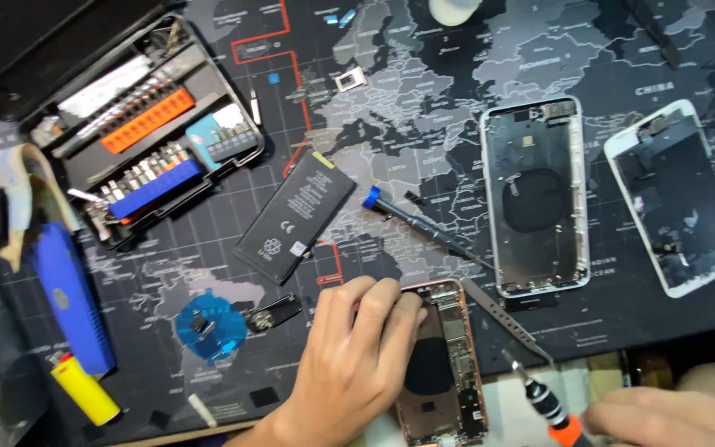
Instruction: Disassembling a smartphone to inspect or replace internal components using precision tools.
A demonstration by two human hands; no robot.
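My left hand (349, 364) rests flat on the left side of an opened rose-gold phone body (444, 372) at the near edge of the mat, pinning it down. My right hand (664, 418) sits at the bottom right and grips a small black and orange screwdriver (544, 401), its tip pointing up-left beside the phone's right edge. Metal tweezers (502, 319) lie just beyond that tip. A black phone battery (295, 217) lies loose on the mat above my left hand.
On the dark map-printed mat (424, 99): an empty white-framed phone shell (537, 194), a white screen assembly (676, 197), a blue-capped black screwdriver (424, 228), an open bit case (146, 132), a blue round disc (208, 329), a yellow lighter (84, 387), a blue tool (68, 294).
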